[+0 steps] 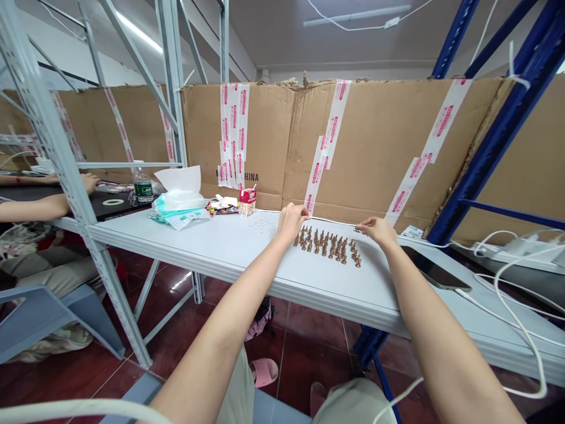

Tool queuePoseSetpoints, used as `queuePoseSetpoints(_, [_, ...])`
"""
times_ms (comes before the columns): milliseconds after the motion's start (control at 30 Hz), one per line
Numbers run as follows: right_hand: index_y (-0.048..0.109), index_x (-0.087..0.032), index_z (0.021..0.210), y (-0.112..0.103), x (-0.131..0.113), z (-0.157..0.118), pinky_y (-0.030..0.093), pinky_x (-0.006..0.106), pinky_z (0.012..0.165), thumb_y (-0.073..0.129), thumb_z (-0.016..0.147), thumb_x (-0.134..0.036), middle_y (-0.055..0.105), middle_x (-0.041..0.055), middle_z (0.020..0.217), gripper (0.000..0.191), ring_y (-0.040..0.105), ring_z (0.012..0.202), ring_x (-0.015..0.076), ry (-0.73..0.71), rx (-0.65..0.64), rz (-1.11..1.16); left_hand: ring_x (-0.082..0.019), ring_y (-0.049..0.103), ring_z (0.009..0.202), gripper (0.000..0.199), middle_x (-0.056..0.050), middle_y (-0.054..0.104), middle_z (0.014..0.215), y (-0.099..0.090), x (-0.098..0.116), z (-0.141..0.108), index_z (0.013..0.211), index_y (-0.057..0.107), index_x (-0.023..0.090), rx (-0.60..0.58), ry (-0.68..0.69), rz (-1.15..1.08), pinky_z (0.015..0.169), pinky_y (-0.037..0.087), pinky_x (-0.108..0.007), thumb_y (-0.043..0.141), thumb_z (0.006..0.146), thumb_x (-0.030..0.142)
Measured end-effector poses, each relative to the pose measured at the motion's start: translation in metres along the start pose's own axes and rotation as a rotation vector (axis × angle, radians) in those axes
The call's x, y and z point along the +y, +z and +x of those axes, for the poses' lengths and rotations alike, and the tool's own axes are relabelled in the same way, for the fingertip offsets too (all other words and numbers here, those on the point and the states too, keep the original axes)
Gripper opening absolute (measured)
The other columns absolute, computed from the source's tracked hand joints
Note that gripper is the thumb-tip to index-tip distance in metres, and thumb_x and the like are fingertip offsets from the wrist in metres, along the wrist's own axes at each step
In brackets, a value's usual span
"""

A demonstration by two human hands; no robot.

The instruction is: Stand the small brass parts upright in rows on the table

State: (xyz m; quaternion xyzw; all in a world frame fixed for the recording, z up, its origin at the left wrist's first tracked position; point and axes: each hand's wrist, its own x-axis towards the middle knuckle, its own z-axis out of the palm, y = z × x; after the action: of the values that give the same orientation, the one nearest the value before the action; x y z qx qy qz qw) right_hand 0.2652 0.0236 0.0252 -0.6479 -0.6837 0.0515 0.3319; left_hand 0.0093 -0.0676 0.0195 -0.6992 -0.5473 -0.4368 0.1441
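White metal shelving and a cardboard wall strapped with printed tape behind a pale surface, with a tissue pack and a small juice carton toward its far left. Rows of small brown figurines, upright in a tight cluster near the far edge, right of centre, between the two hands. Left hand and right hand well apart, both at the far edge just beyond the cluster, fingertips pinched as if on a thin pale strand, too fine to make out, neither hand touching the figurines.
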Motion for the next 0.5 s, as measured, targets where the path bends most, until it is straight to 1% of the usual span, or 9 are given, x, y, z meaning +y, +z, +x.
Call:
queuePoseSetpoints(67, [0.064,-0.019,0.063,0.0,0.01,0.005,0.042,0.028,0.06,0.065,0.06,-0.034,0.068,0.0058,0.074,0.016,0.062,0.072,0.0201,-0.006,-0.097,-0.027,-0.017,0.052,0.086,0.009,-0.002,0.064,0.082,0.0,0.0,0.0,0.08,0.063,0.02,-0.009,0.003,0.004,0.075,0.04,-0.029,0.058,0.079,0.027])
queuePoseSetpoints(133, [0.062,-0.018,0.056,0.0,0.016,0.009,0.042,0.026,0.056,0.068,0.056,-0.031,0.068,0.0058,0.07,0.014,0.061,0.067,0.0187,-0.053,-0.197,0.004,-0.017,0.052,0.086,0.01,-0.002,0.064,0.083,0.001,-0.001,0.001,0.079,0.064,0.021,-0.023,0.013,0.014,0.076,0.04,-0.03,0.056,0.08,0.027])
queuePoseSetpoints(200, [0.061,-0.017,0.052,-0.001,0.016,0.01,0.042,0.025,0.05,0.069,0.052,-0.029,0.067,0.0063,0.062,0.014,0.059,0.057,0.0164,-0.077,-0.313,0.03,-0.017,0.052,0.086,0.012,-0.002,0.065,0.084,0.002,-0.002,0.001,0.08,0.065,0.021,-0.035,0.019,0.026,0.076,0.04,-0.03,0.055,0.08,0.027])
queuePoseSetpoints(300, [0.061,-0.015,0.048,-0.004,0.011,0.008,0.041,0.024,0.043,0.07,0.05,-0.025,0.064,0.0071,0.053,0.014,0.054,0.046,0.0136,-0.048,-0.47,0.007,-0.018,0.051,0.086,0.012,-0.002,0.066,0.084,0.004,-0.004,0.002,0.08,0.066,0.021,-0.055,0.018,0.039,0.076,0.04,-0.03,0.055,0.08,0.026])
queuePoseSetpoints(367, [0.062,-0.015,0.048,-0.006,0.007,0.005,0.041,0.024,0.042,0.07,0.05,-0.023,0.064,0.0076,0.054,0.011,0.054,0.045,0.0131,-0.003,-0.514,0.008,-0.018,0.052,0.086,0.012,-0.002,0.066,0.083,0.005,-0.006,0.002,0.08,0.067,0.021,-0.071,0.016,0.042,0.075,0.04,-0.03,0.055,0.08,0.025])
queuePoseSetpoints(433, [0.063,-0.015,0.049,-0.007,0.004,0.002,0.042,0.023,0.043,0.069,0.05,-0.018,0.065,0.0078,0.058,0.007,0.056,0.048,0.0133,0.028,-0.519,0.046,-0.018,0.052,0.085,0.012,-0.002,0.065,0.081,0.005,-0.006,0.002,0.08,0.067,0.022,-0.088,0.015,0.043,0.075,0.041,-0.029,0.055,0.08,0.025])
queuePoseSetpoints(500, [0.063,-0.015,0.049,-0.007,0.003,0.002,0.043,0.023,0.045,0.068,0.049,-0.014,0.066,0.0073,0.059,0.005,0.057,0.05,0.0137,0.02,-0.522,0.091,-0.018,0.052,0.085,0.011,-0.002,0.065,0.08,0.005,-0.006,0.001,0.079,0.067,0.022,-0.102,0.018,0.04,0.075,0.041,-0.029,0.056,0.079,0.024])
